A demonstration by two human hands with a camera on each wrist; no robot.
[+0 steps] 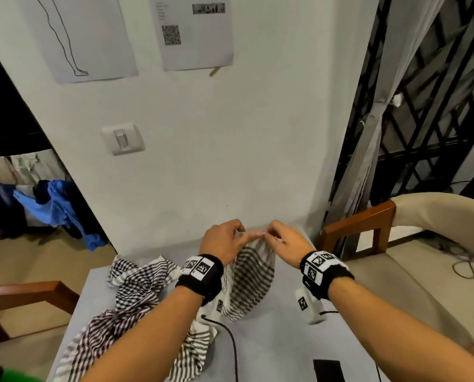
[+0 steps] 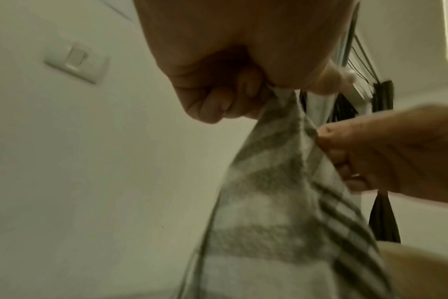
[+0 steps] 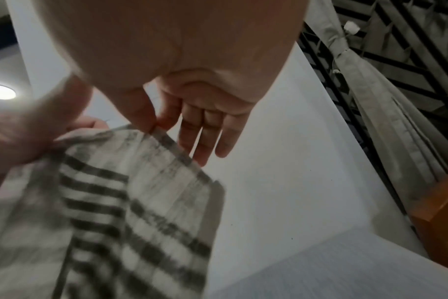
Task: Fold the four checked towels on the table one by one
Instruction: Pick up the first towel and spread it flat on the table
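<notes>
A white towel with grey checks (image 1: 251, 279) hangs from both hands above the far middle of the grey table (image 1: 282, 351). My left hand (image 1: 224, 239) grips its top edge with curled fingers (image 2: 218, 101). Close beside it, my right hand (image 1: 281, 238) pinches the same edge between thumb and forefinger, its other fingers (image 3: 207, 133) held straight. The held towel (image 2: 281, 212) drapes down to the tabletop (image 3: 345, 267). A heap of crumpled checked towels (image 1: 131, 296) lies on the left part of the table, partly under my left forearm.
A white wall (image 1: 216, 161) with a light switch (image 1: 122, 139) stands just behind the table. Wooden-framed cushioned chairs flank it, right (image 1: 395, 244) and left (image 1: 23, 296). A black cable (image 1: 230, 343) and a dark flat object (image 1: 328, 369) lie near the front edge.
</notes>
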